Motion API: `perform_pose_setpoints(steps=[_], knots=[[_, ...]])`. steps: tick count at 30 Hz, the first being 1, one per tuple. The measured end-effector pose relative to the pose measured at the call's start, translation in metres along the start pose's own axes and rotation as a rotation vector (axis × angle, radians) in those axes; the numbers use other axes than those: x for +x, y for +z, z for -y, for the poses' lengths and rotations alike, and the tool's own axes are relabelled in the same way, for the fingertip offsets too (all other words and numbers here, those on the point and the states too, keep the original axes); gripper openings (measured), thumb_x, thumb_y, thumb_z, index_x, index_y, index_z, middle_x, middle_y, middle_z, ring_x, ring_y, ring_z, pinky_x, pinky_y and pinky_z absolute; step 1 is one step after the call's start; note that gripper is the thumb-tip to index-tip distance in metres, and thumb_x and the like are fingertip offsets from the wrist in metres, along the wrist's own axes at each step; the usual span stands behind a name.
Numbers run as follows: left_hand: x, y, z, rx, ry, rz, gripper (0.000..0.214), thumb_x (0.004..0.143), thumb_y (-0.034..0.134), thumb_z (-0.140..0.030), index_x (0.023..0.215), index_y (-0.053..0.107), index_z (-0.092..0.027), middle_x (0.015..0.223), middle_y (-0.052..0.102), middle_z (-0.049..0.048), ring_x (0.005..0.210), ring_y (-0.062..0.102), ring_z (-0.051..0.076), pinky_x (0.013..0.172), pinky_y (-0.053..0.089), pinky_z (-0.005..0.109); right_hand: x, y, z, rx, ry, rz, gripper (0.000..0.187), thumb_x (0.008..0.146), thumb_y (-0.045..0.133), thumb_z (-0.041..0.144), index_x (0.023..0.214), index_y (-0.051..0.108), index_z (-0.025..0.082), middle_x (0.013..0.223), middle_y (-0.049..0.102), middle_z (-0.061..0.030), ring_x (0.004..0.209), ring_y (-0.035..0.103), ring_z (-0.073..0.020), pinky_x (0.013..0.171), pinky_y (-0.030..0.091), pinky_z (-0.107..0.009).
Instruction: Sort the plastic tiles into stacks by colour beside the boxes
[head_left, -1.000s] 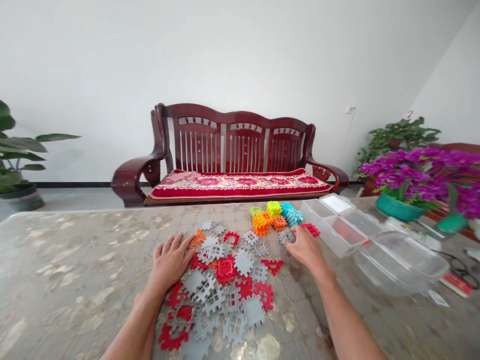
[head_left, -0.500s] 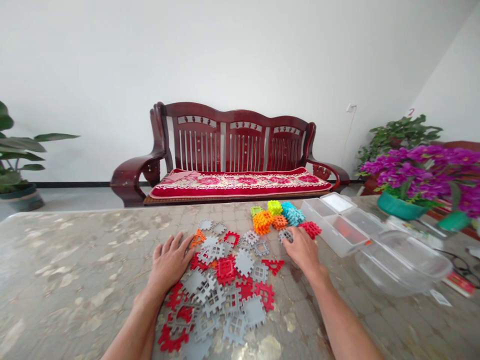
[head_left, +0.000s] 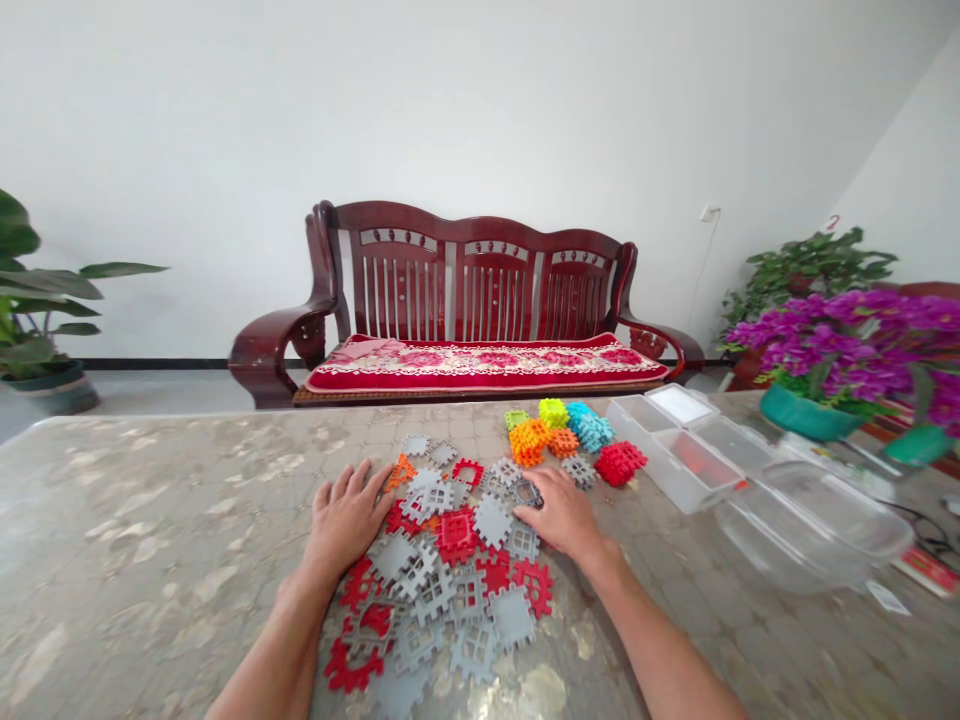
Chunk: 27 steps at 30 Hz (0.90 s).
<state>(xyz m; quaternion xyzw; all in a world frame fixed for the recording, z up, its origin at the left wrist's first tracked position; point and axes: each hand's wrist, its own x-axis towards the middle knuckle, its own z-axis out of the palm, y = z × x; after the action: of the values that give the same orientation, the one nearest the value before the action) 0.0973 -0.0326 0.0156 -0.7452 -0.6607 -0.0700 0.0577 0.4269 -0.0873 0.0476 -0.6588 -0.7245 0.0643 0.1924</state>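
A loose spread of grey and red toothed plastic building tiles (head_left: 457, 535) covers the table's near middle. My left hand (head_left: 347, 520) lies flat with fingers spread at the spread's left edge, beside an orange triangular tile (head_left: 401, 472). On the other side, my right hand (head_left: 561, 512) has thumb and forefinger around a grey square frame tile (head_left: 528, 492), which still lies on the table. Just past that hand sits a small grey stack (head_left: 579, 472). Stacks of red (head_left: 621, 462), orange (head_left: 529, 442), yellow-green (head_left: 553, 412) and blue (head_left: 589, 427) tiles stand behind it.
A clear divided plastic box (head_left: 679, 465) and a clear lid-like container (head_left: 814, 530) stand right of the stacks. Purple flowers in a teal pot (head_left: 806, 412), with eyeglasses (head_left: 934, 535) nearby, occupy the far right. A wooden bench (head_left: 487, 280) stands behind the table (head_left: 172, 540).
My right hand has moved left and nearer, from the grey stack to the grey frame tile, and now covers the red triangular tile. My left hand stays in place. The view has shifted slightly.
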Motion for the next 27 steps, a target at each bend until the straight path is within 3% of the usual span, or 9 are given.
perform_pose_setpoints(steps=[8,10,14,20,27], knots=[[0.0,0.001,0.0,0.001,-0.004,-0.009,0.049,0.098,0.035,-0.043,0.145,0.049,-0.034,0.153,0.047,0.0055,0.141,0.038,0.029,0.114,0.027,0.05,-0.003,-0.01,0.01,-0.175,-0.074,0.074,0.022,0.091,0.055,0.03,0.105,0.07,0.022,0.111,0.073,-0.008,0.109,0.061,-0.0239,0.093,0.041,-0.031],[0.0,0.001,0.0,-0.009,-0.002,-0.015,0.049,0.098,0.035,-0.043,0.144,0.05,-0.034,0.153,0.047,0.0056,0.141,0.038,0.029,0.114,0.027,0.05,-0.003,-0.016,0.006,-0.156,-0.063,0.085,0.028,0.098,0.044,0.032,0.097,0.07,0.023,0.102,0.074,-0.0069,0.101,0.064,-0.0211,0.087,0.041,-0.028],[0.0,0.001,0.0,-0.019,-0.005,-0.02,0.049,0.098,0.036,-0.043,0.144,0.05,-0.035,0.153,0.047,0.0056,0.141,0.038,0.029,0.114,0.027,0.05,0.001,-0.021,-0.011,0.004,0.098,0.088,0.044,0.102,0.028,0.03,0.089,0.07,0.023,0.092,0.076,-0.0048,0.086,0.068,-0.0167,0.076,0.042,-0.024],[0.0,0.0,0.0,-0.019,-0.008,-0.009,0.049,0.098,0.036,-0.043,0.145,0.049,-0.034,0.153,0.047,0.0059,0.141,0.038,0.029,0.114,0.027,0.05,0.002,-0.011,-0.027,0.007,0.2,-0.076,0.034,0.095,0.046,0.026,0.121,0.066,0.018,0.118,0.072,-0.0099,0.108,0.066,-0.0209,0.092,0.044,-0.029],[0.0,0.002,0.001,-0.026,-0.002,-0.018,0.049,0.098,0.036,-0.043,0.144,0.05,-0.034,0.153,0.047,0.0069,0.141,0.038,0.029,0.114,0.027,0.05,-0.003,-0.004,-0.01,-0.089,0.205,-0.062,0.047,0.084,0.063,0.038,0.125,0.06,0.016,0.118,0.068,-0.0132,0.11,0.062,-0.0263,0.094,0.045,-0.035]])
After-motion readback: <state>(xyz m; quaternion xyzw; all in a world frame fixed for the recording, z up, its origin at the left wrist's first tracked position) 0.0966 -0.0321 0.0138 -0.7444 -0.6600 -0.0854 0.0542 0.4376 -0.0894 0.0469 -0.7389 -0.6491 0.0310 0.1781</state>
